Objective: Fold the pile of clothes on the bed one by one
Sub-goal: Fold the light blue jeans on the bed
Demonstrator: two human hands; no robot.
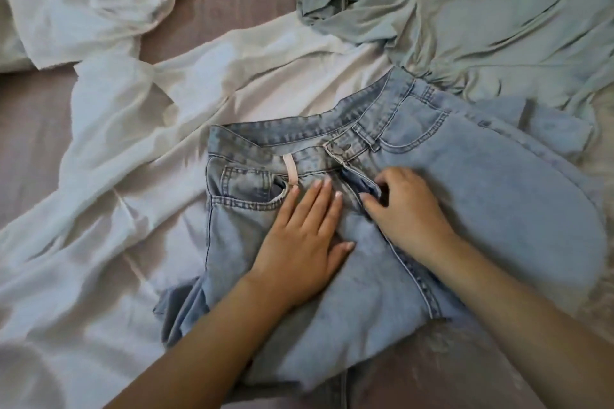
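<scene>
No words, brand names or numbers can be read anywhere. The pale pink fabric strip (292, 172) at the waistband of the light blue denim jeans (481, 196), centre frame, appears blank, though blurred.

The jeans (465, 209) lie on the bed (33, 143) near its near edge, waistband toward the far side. Both hands rest on them just below the waistband: the left hand (302, 242) flat, the right hand (405, 209) beside it at the fly. Left of the jeans and partly under them spreads a large shirt (116, 209). Behind it, at the far left corner, lies another shirt (83, 0). A third garment (481, 16) lies crumpled at the far right, touching the waistband.
</scene>
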